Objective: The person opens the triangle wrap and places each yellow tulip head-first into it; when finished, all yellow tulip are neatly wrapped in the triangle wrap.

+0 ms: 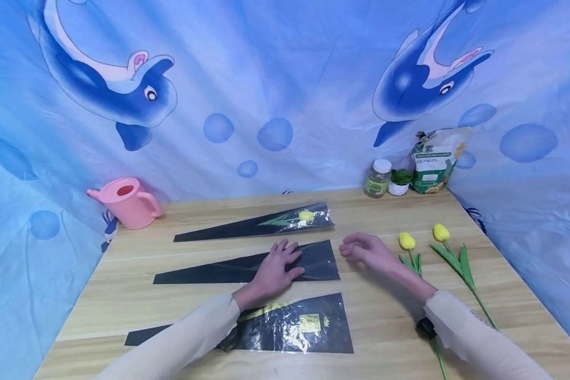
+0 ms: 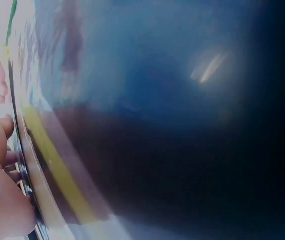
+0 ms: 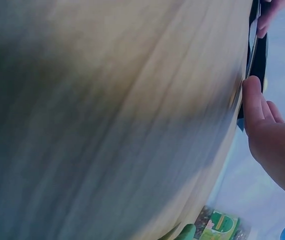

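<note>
My left hand lies flat with spread fingers on the middle black flower sleeve, a long tapered wrapper with a clear front. Just off that sleeve's wide right end is my right hand, its fingers slightly bent and holding nothing. Behind, another sleeve has a yellow tulip inside. A third sleeve, with gold print, lies nearest me, partly under my left forearm. To the right are two loose tulips, one partly hidden by my right arm and one farther right.
A pink watering can stands at the back left of the wooden table. At the back right are a lidded jar, a small potted plant and a green-and-white bag. A blue dolphin-print curtain hangs behind.
</note>
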### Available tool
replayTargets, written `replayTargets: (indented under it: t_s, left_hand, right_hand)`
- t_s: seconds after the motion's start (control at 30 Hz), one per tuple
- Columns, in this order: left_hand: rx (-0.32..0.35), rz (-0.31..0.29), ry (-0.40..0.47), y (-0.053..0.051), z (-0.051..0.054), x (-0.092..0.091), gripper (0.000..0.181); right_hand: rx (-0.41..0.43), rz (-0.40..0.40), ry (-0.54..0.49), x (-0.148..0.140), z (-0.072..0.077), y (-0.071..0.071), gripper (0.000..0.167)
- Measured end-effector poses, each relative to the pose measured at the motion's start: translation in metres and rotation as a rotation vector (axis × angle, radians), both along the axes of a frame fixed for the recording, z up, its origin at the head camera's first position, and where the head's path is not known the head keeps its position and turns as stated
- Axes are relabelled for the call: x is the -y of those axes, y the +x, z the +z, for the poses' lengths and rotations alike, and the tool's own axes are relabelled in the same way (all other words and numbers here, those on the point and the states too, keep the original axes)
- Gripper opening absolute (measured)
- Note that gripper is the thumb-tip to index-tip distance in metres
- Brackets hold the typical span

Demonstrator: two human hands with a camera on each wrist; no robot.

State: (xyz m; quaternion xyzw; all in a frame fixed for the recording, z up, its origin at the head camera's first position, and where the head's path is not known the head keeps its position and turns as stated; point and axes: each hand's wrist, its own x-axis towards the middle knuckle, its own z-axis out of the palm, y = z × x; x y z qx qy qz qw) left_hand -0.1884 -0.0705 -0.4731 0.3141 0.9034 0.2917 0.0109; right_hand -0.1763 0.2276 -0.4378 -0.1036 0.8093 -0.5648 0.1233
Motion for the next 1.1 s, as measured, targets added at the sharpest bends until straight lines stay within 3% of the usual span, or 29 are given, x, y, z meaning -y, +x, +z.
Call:
replayTargets:
  t_s: [0.27,0.67,0.93,1.1]
  left_hand:
    - [-0.043,0.022,0.012,-0.005,-0.003,-0.009,0.042]
    - [-0.038,0.040,0.133,-0.003,-0.004,-0.009,0.035]
    - [-0.059,0.067,0.222,-0.001,-0.003,-0.010,0.036]
    - [-0.090,0.049,0.232,-0.002,-0.004,-0.013,0.035]
  right_hand:
    - [0.005,-0.029,-0.023,-0.005,-0.004,-0.004,0.045]
    - [0.037,-0.046,-0.032,0.001,-0.003,-0.002,0.044]
    - [0.087,-0.068,-0.081,0.013,-0.004,-0.001,0.048]
    - [0.105,-0.100,-0.094,0.022,-0.004,-0.004,0.050]
